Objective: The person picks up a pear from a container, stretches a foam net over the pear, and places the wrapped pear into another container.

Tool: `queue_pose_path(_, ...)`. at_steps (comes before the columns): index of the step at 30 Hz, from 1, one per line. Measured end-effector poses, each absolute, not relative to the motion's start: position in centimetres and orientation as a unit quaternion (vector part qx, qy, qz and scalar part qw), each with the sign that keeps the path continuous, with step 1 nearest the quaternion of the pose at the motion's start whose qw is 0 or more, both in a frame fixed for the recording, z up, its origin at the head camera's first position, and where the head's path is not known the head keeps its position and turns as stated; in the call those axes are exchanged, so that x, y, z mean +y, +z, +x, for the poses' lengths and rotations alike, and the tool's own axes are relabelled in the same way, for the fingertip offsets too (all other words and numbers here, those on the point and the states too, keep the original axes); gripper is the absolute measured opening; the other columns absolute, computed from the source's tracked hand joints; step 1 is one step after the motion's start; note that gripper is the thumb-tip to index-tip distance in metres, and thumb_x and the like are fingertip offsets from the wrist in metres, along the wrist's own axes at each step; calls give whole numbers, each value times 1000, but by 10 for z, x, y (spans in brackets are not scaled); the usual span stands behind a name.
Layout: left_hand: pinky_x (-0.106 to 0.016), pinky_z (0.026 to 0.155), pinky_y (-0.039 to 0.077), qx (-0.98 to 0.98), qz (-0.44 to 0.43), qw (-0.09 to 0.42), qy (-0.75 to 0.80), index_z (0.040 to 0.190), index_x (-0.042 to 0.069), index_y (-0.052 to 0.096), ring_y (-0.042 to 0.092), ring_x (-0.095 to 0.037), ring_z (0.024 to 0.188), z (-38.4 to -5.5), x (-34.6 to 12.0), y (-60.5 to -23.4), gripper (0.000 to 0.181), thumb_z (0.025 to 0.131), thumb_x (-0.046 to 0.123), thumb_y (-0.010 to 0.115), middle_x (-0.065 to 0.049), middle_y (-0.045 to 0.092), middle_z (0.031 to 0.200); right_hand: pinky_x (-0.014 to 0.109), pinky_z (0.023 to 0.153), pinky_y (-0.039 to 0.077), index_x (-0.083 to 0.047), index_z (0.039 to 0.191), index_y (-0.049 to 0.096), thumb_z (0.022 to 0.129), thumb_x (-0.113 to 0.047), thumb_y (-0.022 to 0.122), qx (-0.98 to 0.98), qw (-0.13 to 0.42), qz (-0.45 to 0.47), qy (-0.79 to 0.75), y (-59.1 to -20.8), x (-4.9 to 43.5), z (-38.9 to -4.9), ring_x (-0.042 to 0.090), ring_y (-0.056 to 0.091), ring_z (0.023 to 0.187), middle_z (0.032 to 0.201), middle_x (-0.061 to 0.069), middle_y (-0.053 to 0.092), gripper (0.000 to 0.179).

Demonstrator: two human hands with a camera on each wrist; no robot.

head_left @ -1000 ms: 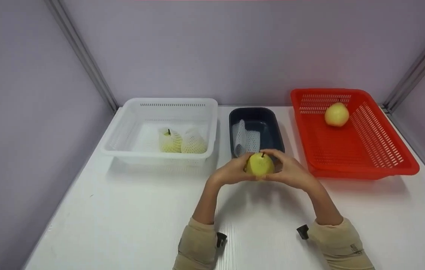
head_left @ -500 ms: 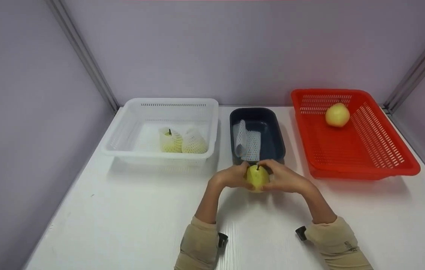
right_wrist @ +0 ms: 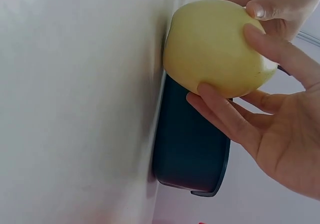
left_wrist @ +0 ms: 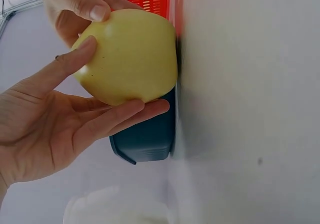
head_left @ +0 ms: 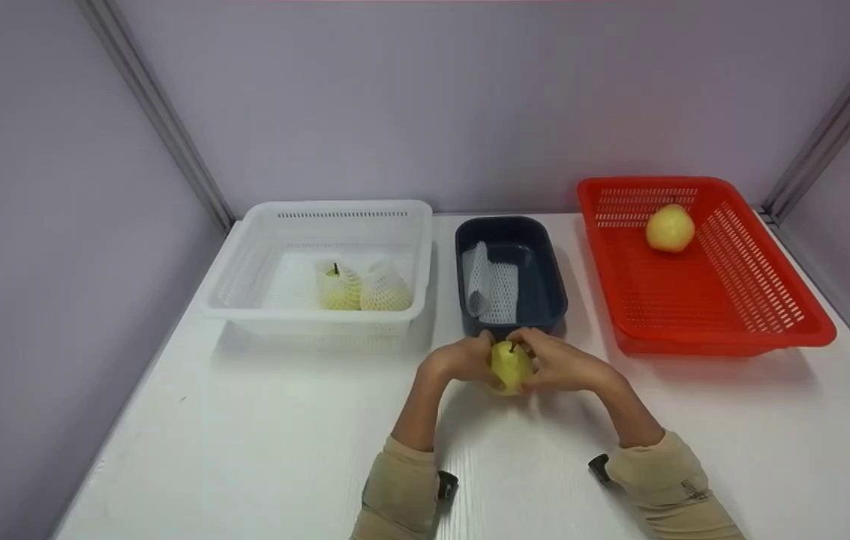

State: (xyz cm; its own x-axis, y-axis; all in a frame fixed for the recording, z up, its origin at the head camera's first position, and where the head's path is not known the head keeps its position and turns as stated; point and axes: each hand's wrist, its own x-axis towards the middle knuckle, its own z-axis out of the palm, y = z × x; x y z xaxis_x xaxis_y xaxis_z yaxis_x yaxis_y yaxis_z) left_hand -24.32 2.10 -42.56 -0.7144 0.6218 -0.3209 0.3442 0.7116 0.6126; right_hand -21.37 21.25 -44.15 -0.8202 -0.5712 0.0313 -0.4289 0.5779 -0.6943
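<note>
Both hands hold a yellow-green pear (head_left: 510, 369) just in front of the navy tray, its dark stem up. The left hand (head_left: 464, 360) grips it from the left, and the right hand (head_left: 566, 364) from the right. In the left wrist view, the left thumb presses the upper part of the pear (left_wrist: 132, 57) while the fingers lie under its side. A matching grip by the right hand (right_wrist: 285, 119) shows in the right wrist view. The pear is bare and sits very low over the white table; whether it touches the surface I cannot tell.
White foam net sleeves (head_left: 501, 292) lie in the navy tray (head_left: 545, 285). At left, a white basket (head_left: 312, 315) holds two pears (head_left: 385, 289) in foam nets. The red basket (head_left: 725, 346) at right contains one bare pear (head_left: 670, 228). Pale walls enclose the table (head_left: 267, 450).
Both hands have brought the pear down and nearer the person, slightly leftward, from over the tray's front edge to the table in front of it. The baskets' contents look the same.
</note>
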Motion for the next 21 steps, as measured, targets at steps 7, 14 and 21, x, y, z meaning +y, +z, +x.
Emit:
queue_pose_path(7,-28,67,44,890,278,252,260,116,-4,44,51,-15,76,-243,21,-427,55,76,18,75,-6,55,88,39,80,44,1,118,46,71,0,66,889,96,-278,-351,-440,210,-212,24,48,93,108,10,50,51)
queue_pose_path(14,-28,68,45,892,290,245,245,124,-10,39,52,-16,76,-242,21,-428,68,76,21,76,-12,58,95,39,80,43,-2,120,46,71,-2,67,892,93,-279,-342,-440,209,-211,24,47,95,109,10,48,53)
queue_pose_path(21,-28,70,46,895,287,247,235,132,-13,31,55,-18,80,-241,23,-427,79,77,23,74,-16,59,101,38,77,43,-3,120,46,72,-2,66,888,95,-290,-343,-443,210,-212,24,46,93,108,10,47,52)
